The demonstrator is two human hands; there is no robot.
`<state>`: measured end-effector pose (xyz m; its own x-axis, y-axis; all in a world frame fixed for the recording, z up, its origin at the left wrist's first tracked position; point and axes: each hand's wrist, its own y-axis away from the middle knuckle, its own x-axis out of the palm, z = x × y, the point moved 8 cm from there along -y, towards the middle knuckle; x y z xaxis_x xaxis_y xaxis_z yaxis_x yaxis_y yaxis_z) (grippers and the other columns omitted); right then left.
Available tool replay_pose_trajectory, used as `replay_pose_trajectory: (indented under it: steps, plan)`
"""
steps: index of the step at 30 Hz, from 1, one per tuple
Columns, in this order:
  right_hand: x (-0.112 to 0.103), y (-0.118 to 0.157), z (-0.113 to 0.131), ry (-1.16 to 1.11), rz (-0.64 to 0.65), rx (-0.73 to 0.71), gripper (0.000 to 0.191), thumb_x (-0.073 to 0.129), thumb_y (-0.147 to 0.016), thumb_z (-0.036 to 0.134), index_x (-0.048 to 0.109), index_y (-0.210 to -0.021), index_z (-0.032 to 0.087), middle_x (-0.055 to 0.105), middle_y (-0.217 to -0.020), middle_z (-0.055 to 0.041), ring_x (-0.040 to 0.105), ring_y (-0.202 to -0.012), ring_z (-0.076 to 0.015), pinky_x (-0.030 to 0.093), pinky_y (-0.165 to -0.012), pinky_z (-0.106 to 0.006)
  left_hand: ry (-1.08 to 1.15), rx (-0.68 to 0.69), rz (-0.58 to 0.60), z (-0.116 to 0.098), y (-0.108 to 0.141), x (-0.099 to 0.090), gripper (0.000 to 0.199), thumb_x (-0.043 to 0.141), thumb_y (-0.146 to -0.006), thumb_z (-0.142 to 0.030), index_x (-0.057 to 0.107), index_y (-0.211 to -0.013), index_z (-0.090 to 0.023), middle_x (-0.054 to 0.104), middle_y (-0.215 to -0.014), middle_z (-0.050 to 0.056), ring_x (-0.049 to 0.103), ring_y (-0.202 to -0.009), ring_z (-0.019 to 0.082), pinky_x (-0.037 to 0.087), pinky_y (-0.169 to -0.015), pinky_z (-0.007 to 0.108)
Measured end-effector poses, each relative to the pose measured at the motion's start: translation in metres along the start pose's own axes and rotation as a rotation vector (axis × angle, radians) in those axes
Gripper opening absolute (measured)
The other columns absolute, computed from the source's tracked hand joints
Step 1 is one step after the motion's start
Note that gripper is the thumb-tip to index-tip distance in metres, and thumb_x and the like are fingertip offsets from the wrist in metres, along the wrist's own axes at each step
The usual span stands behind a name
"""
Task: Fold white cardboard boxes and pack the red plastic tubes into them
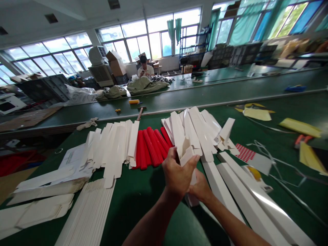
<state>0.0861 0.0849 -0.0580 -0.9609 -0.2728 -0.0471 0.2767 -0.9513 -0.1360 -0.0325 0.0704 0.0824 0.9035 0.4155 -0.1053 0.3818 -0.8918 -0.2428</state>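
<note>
Between my hands is a long, narrow white carton (pixel 188 155), its end open with flaps standing up. My left hand (pixel 177 171) is wrapped round it close to the open end, thumb along one side. Lower down, my right hand (pixel 202 187) grips the same carton, its fingers partly hidden behind it. Just beyond lie red ribbed tubes (pixel 151 147) in a row. To their right, white cartons (pixel 189 128) with open ends are heaped. Another group of white cartons (pixel 112 143) lies left of the tubes.
Flat carton blanks (pixel 84 208) are stacked at front left. Long closed cartons (pixel 246 191) lie at right, near a red-dotted sticker sheet (pixel 245 152), white strapping (pixel 282 164) and yellow sheets (pixel 299 127). A hammer (pixel 140 113) lies behind the tubes. A person (pixel 146 70) sits across the benches.
</note>
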Motion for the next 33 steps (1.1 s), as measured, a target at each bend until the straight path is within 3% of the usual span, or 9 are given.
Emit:
replay_pose_trajectory:
  steps: [6, 9, 11, 13, 16, 19, 25, 29, 33]
  plan:
    - [0.002, -0.013, -0.006, 0.043, 0.069, -0.112, 0.074, 0.062, -0.063, 0.08, 0.059, -0.103, 0.018, 0.064, -0.073, -0.004, 0.058, -0.065, -0.0219, 0.05, -0.059, -0.033, 0.017, 0.051, 0.087, 0.005, 0.0, 0.008, 0.041, 0.079, -0.068, -0.036, 0.053, -0.096, -0.02, 0.066, -0.083, 0.002, 0.065, -0.073, 0.018, 0.053, -0.066, 0.028]
    - [0.0, -0.015, 0.0, 0.061, 0.123, -0.133, 0.072, 0.062, -0.067, 0.077, 0.059, -0.108, 0.018, 0.066, -0.086, -0.0064, 0.062, -0.081, -0.0261, 0.053, -0.073, -0.037, -0.124, 0.119, -0.051, 0.002, 0.002, -0.002, 0.038, 0.076, -0.07, -0.037, 0.051, -0.094, -0.019, 0.063, -0.082, 0.003, 0.064, -0.073, 0.019, 0.053, -0.068, 0.03]
    - [-0.011, -0.015, 0.021, 0.036, 0.068, -0.188, 0.077, 0.055, -0.071, 0.078, 0.055, -0.12, 0.019, 0.064, -0.107, -0.0104, 0.06, -0.101, -0.0297, 0.05, -0.087, -0.041, -0.19, 0.196, -0.202, -0.004, 0.006, -0.01, 0.042, 0.077, -0.07, -0.038, 0.05, -0.096, -0.019, 0.063, -0.086, 0.006, 0.065, -0.078, 0.021, 0.053, -0.072, 0.033]
    - [-0.03, -0.012, 0.056, -0.009, -0.086, -0.277, 0.084, 0.044, -0.074, 0.083, 0.049, -0.129, 0.02, 0.057, -0.123, -0.0132, 0.055, -0.112, -0.0316, 0.046, -0.093, -0.042, -0.217, 0.264, -0.302, -0.007, 0.011, -0.012, 0.046, 0.077, -0.071, -0.04, 0.048, -0.1, -0.019, 0.064, -0.094, 0.009, 0.066, -0.087, 0.023, 0.053, -0.076, 0.035]
    - [-0.048, -0.005, 0.111, 0.037, -0.222, -0.366, 0.08, 0.046, -0.075, 0.081, 0.049, -0.129, 0.022, 0.054, -0.128, -0.0134, 0.052, -0.114, -0.0314, 0.045, -0.092, -0.04, -0.202, 0.314, -0.33, -0.001, 0.015, -0.004, 0.046, 0.075, -0.075, -0.039, 0.046, -0.105, -0.019, 0.064, -0.101, 0.012, 0.066, -0.094, 0.025, 0.054, -0.079, 0.036]
    - [-0.042, -0.004, 0.143, 0.165, -0.161, -0.346, 0.054, 0.056, -0.086, 0.058, 0.051, -0.129, 0.024, 0.057, -0.125, -0.0101, 0.055, -0.111, -0.0269, 0.046, -0.091, -0.037, -0.168, 0.344, -0.242, 0.008, 0.021, 0.011, 0.043, 0.07, -0.08, -0.033, 0.045, -0.112, -0.018, 0.064, -0.107, 0.015, 0.066, -0.096, 0.026, 0.054, -0.081, 0.04]
    - [-0.041, -0.006, 0.147, 0.256, -0.214, -0.295, 0.033, 0.05, -0.094, 0.044, 0.062, -0.112, 0.02, 0.068, -0.089, -0.0037, 0.064, -0.08, -0.0194, 0.053, -0.07, -0.029, -0.159, 0.254, -0.003, 0.021, 0.035, 0.03, 0.053, 0.06, -0.088, -0.028, 0.038, -0.134, -0.014, 0.058, -0.126, 0.022, 0.058, -0.119, 0.031, 0.048, -0.098, 0.047]
    - [-0.046, -0.007, 0.143, 0.199, -0.275, -0.259, 0.033, 0.047, -0.095, 0.044, 0.063, -0.109, 0.019, 0.07, -0.094, -0.0044, 0.066, -0.082, -0.0189, 0.054, -0.073, -0.029, 0.05, 0.287, 0.282, 0.012, 0.037, 0.031, 0.068, 0.057, -0.09, -0.035, 0.027, -0.147, -0.014, 0.042, -0.147, 0.019, 0.043, -0.135, 0.03, 0.037, -0.112, 0.045]
    - [-0.046, -0.006, 0.132, 0.108, -0.314, -0.213, 0.036, 0.046, -0.095, 0.044, 0.062, -0.116, 0.019, 0.069, -0.106, -0.007, 0.065, -0.094, -0.0221, 0.052, -0.083, -0.034, 0.221, 0.291, 0.442, 0.005, 0.029, 0.026, 0.05, 0.028, -0.101, -0.039, 0.039, -0.145, -0.018, 0.041, -0.149, 0.012, 0.036, -0.139, 0.025, 0.029, -0.117, 0.041]
